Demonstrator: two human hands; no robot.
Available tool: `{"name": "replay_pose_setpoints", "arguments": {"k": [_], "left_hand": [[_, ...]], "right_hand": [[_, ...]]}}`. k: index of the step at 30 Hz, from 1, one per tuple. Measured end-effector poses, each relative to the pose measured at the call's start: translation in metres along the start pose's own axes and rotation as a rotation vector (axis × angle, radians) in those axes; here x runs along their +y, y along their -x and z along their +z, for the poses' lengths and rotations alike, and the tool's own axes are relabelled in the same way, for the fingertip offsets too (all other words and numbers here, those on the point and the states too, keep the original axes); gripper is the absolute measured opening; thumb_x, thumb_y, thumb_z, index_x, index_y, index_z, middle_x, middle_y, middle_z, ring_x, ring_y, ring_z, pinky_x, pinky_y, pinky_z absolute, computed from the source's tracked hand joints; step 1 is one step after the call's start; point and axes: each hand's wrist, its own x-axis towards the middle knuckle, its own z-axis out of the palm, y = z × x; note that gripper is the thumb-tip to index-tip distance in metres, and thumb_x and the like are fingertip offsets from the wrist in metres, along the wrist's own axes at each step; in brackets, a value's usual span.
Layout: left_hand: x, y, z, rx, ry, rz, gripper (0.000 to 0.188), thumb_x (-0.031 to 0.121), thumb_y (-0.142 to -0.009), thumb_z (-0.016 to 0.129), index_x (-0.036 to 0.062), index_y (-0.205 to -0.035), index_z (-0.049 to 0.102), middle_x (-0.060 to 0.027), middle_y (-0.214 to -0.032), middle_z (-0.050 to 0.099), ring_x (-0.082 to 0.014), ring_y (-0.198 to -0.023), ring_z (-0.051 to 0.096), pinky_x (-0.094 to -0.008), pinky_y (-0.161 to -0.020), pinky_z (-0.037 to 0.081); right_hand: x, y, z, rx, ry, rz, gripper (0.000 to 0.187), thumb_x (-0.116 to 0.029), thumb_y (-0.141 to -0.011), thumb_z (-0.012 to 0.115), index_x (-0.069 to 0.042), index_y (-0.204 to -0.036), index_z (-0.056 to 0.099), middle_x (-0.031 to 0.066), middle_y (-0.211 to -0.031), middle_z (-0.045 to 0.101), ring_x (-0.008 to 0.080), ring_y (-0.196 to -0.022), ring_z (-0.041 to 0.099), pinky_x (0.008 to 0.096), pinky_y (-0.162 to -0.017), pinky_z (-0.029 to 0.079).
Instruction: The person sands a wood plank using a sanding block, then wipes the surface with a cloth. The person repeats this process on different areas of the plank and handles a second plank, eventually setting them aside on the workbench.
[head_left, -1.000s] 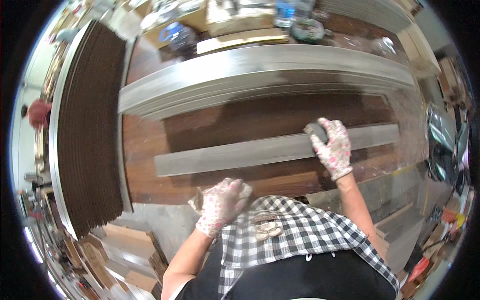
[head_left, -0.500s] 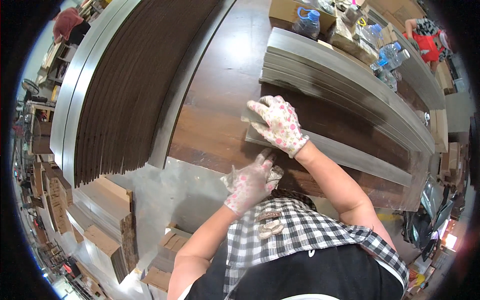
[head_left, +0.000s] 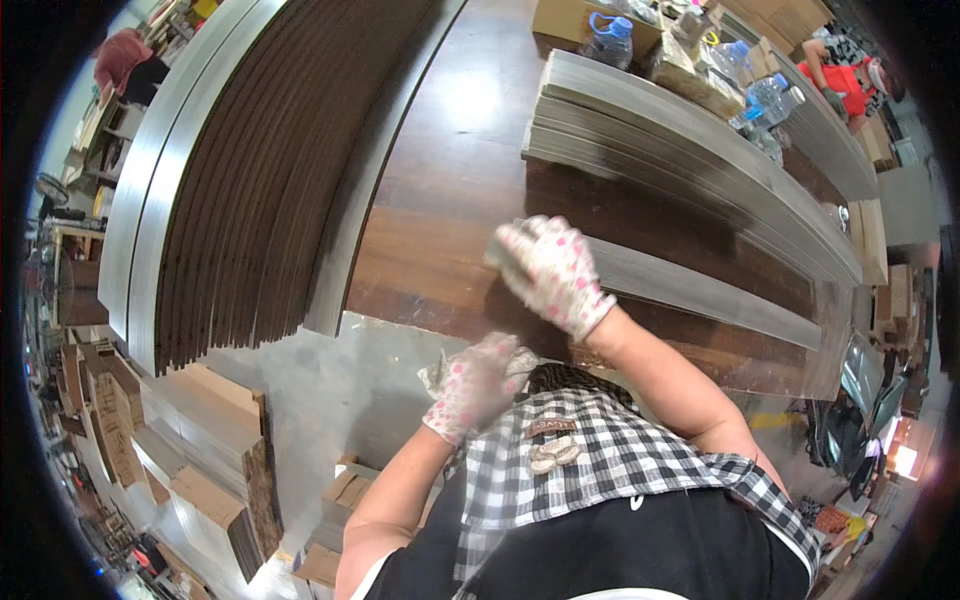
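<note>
My right hand (head_left: 555, 275), in a white glove with pink flowers, is closed around the near left end of a long flat grey metal strip (head_left: 700, 287). The strip runs off to the right over the brown table. Nearer to me, my left hand (head_left: 474, 388) wears a matching glove and is blurred by motion. A crumpled greyish-white cloth (head_left: 430, 378) shows on both sides of it, bunched in its fingers. That hand is off the table's front edge, close to my checked apron (head_left: 600, 440).
A tall stack of metal strips (head_left: 250, 190) fills the table's left. Another strip stack (head_left: 640, 115) lies at the back right, with plastic bottles (head_left: 610, 42) and a box (head_left: 550, 18) behind it. Cardboard-wrapped bundles (head_left: 200, 450) stand on the floor. Two people work farther off.
My left hand has drawn back toward me and left, with the cloth, away from the strip. My right hand has shifted slightly toward me, still at the strip's end.
</note>
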Motion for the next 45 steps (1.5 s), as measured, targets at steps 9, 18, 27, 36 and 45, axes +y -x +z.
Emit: {"name": "replay_pose_setpoints", "arguments": {"k": [9, 18, 27, 36, 45], "left_hand": [[0.010, -0.003, -0.014, -0.115, 0.011, -0.025, 0.051, 0.022, -0.087, 0.065, 0.0015, -0.133, 0.056, -0.0198, -0.131, 0.061, -0.0348, -0.114, 0.063, -0.0425, -0.099, 0.051], [0.038, -0.033, 0.011, -0.244, -0.144, 0.068, 0.057, 0.031, -0.087, 0.066, 0.0021, -0.135, 0.051, -0.0220, -0.124, 0.062, -0.0379, -0.114, 0.061, -0.0472, -0.096, 0.050], [0.066, -0.055, 0.026, -0.125, -0.107, 0.249, 0.047, 0.027, -0.082, 0.072, 0.0079, -0.124, 0.061, -0.0143, -0.113, 0.066, -0.0332, -0.099, 0.067, -0.0432, -0.085, 0.054], [0.170, -0.109, 0.036, 0.023, -0.080, 0.392, 0.038, 0.022, -0.083, 0.073, 0.0067, -0.117, 0.067, -0.0142, -0.104, 0.067, -0.0338, -0.094, 0.067, -0.0425, -0.080, 0.054], [0.243, -0.154, 0.076, 0.096, -0.367, 0.397, 0.050, 0.007, -0.080, 0.073, 0.0062, -0.129, 0.060, -0.0154, -0.129, 0.061, -0.0353, -0.107, 0.065, -0.0402, -0.090, 0.053]], "right_hand": [[0.068, 0.108, -0.024, 0.197, 0.042, -0.004, 0.058, -0.016, -0.072, 0.079, -0.014, -0.128, 0.064, 0.0095, -0.110, 0.065, 0.0296, -0.101, 0.062, 0.0452, -0.086, 0.049], [0.039, 0.061, 0.001, 0.261, -0.132, -0.029, 0.044, -0.020, -0.080, 0.069, -0.015, -0.124, 0.063, 0.0092, -0.109, 0.065, 0.0286, -0.096, 0.063, 0.0451, -0.080, 0.049], [0.160, 0.268, -0.065, 0.511, 0.286, 0.413, 0.050, -0.017, -0.081, 0.070, -0.006, -0.129, 0.060, 0.0117, -0.109, 0.068, 0.0306, -0.099, 0.063, 0.0458, -0.091, 0.049], [0.129, 0.224, -0.040, 0.521, 0.130, 0.488, 0.040, -0.024, -0.081, 0.069, -0.014, -0.120, 0.067, 0.0100, -0.104, 0.066, 0.0273, -0.097, 0.060, 0.0409, -0.089, 0.047], [0.214, 0.335, -0.168, 0.562, 0.032, 0.999, 0.037, -0.025, -0.089, 0.068, -0.012, -0.124, 0.064, 0.0133, -0.108, 0.062, 0.0319, -0.099, 0.059, 0.0454, -0.090, 0.047]]}}
